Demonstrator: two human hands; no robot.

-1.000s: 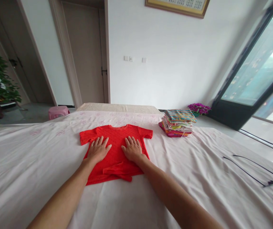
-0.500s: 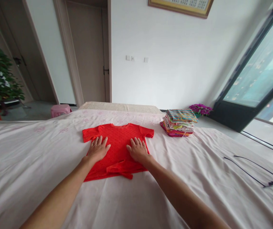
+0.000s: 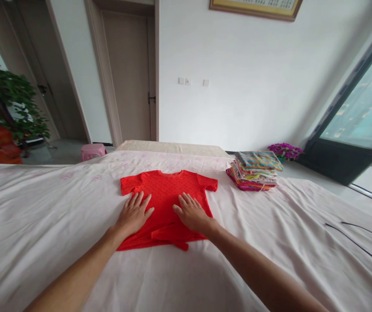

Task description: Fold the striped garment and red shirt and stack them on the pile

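Note:
A red short-sleeved top [image 3: 168, 186] lies spread on the pale bedsheet, its neckline pointing away from me. Strips of the same red cloth lie across its lower part near the hem. My left hand [image 3: 135, 213] rests flat on the top's left side, palm down with fingers stretched out. On the right side of the top, my right hand [image 3: 192, 212] also lies palm down, fingers extended. Neither hand grips the cloth. Part of the top's sides is hidden under my hands and wrists.
A stack of folded patterned cloths [image 3: 254, 171] sits right of the top. Glasses [image 3: 361, 248] lie at the far right, partly cut off. Beyond the bedsheet [image 3: 59, 208] are a pink stool [image 3: 93, 151], purple flowers [image 3: 285, 151] and a leafy plant [image 3: 10, 95].
The view has turned slightly left, so everything sits further right in it. My hands have slid slightly towards me over the red top, still flat.

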